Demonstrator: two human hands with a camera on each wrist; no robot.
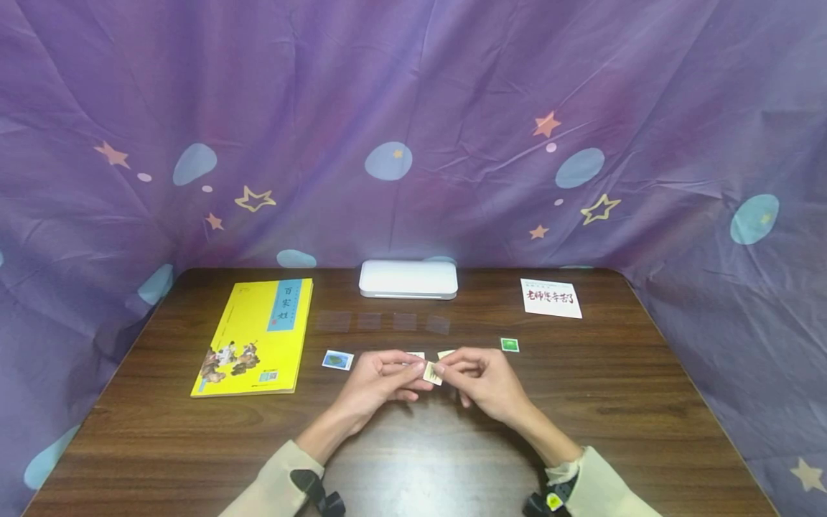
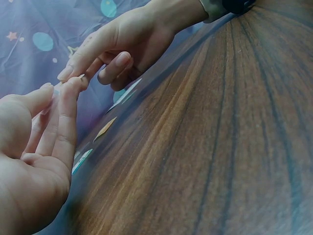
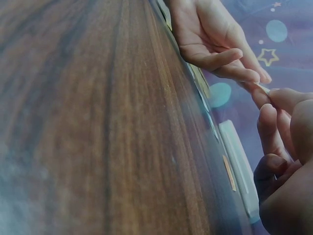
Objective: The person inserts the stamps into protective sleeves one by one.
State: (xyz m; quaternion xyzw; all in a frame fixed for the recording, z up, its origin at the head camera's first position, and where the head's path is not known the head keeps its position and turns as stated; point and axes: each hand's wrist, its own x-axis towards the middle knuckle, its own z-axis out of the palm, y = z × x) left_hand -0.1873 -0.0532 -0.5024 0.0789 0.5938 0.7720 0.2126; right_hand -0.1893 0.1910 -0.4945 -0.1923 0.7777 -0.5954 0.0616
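Note:
A small cream stamp [image 1: 432,374] with a dark picture is held above the table between both hands. My left hand [image 1: 381,380] pinches its left edge with the thumb on top, while my right hand [image 1: 487,377] pinches the right edge between thumb and forefinger. Left of the hands lies a blue stamp [image 1: 338,360] with a white border; to the right lies a green stamp [image 1: 510,345]. Two more pale stamps lie just behind the fingers, partly hidden by them. In the left wrist view the held stamp is seen almost edge-on.
Several clear plastic squares [image 1: 370,321] lie in a row behind the stamps. At the back stands a flat white case [image 1: 408,280]. A yellow book [image 1: 258,337] lies on the left, and a white card [image 1: 551,298] with red handwriting at the back right. A purple curtain [image 1: 413,108] surrounds the table.

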